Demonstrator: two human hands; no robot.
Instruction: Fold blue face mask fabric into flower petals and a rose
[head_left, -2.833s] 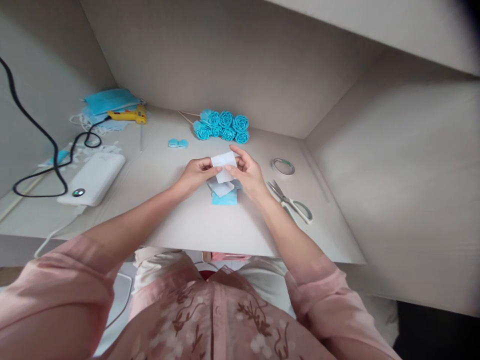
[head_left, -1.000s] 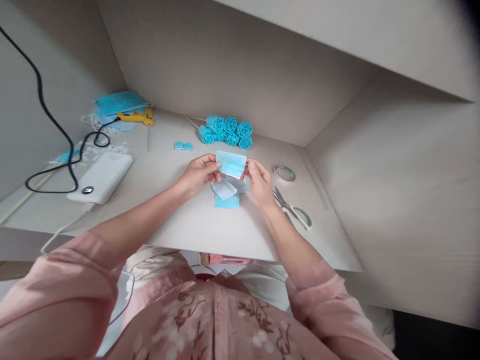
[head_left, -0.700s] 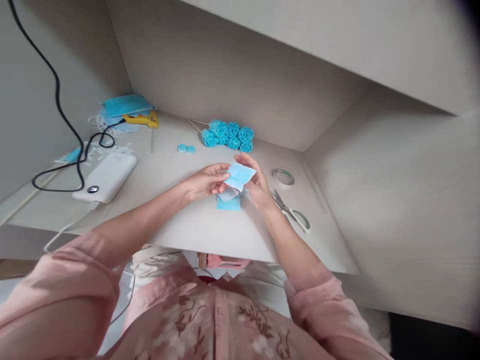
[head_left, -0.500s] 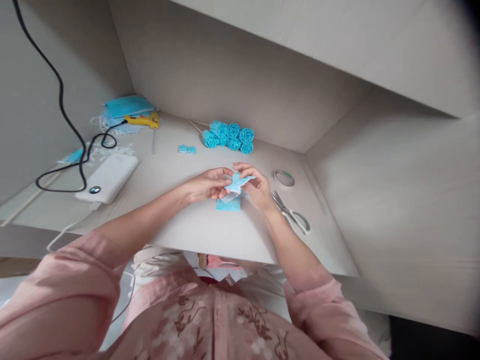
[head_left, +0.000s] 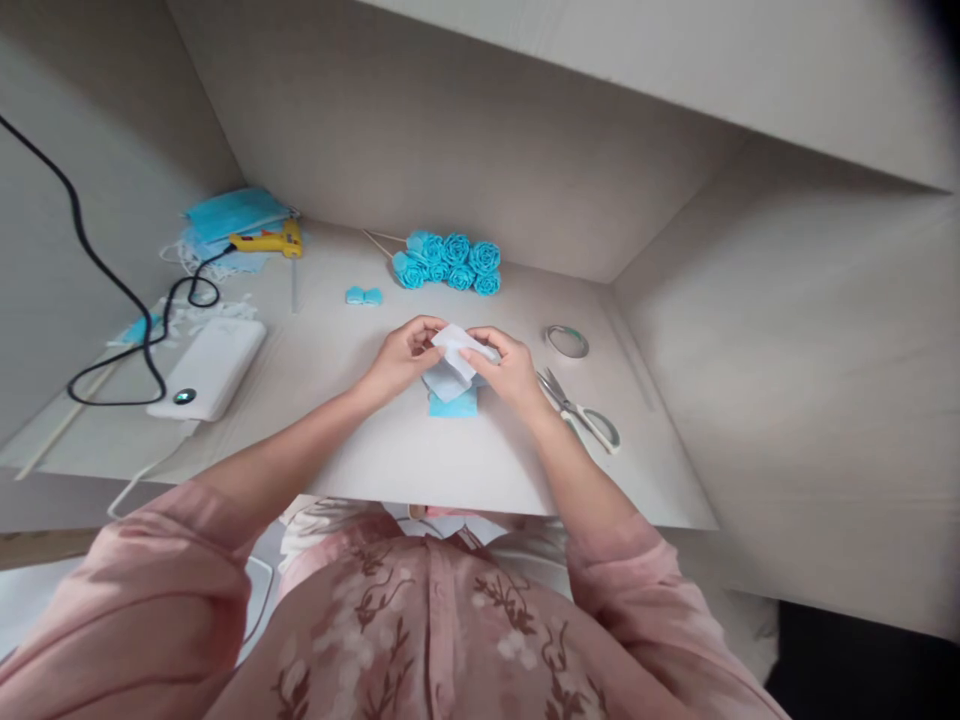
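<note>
A piece of thin mask fabric (head_left: 454,348), its white side showing, is pinched between my two hands above the table. My left hand (head_left: 407,352) grips its left edge with thumb and fingers. On the other edge my right hand (head_left: 505,362) is closed, the thumb lying on top of the fabric. Just below the held piece, a flat blue fabric square (head_left: 453,404) lies on the table. Scissors (head_left: 578,410) with pale handles rest slightly open to the right of my right hand. Behind my hands lies a small blue folded piece (head_left: 364,296).
Several blue fabric roses (head_left: 450,263) on sticks lie at the back. A tape roll (head_left: 566,341) is at right. At left are a yellow glue gun (head_left: 268,241), blue face masks (head_left: 238,212), a white power bank (head_left: 210,370) and a looping black cable (head_left: 109,260).
The fabric in my hands has turned from showing its blue side to showing white, and is spread wider. Both hands have shifted slightly. The view has moved a little.
</note>
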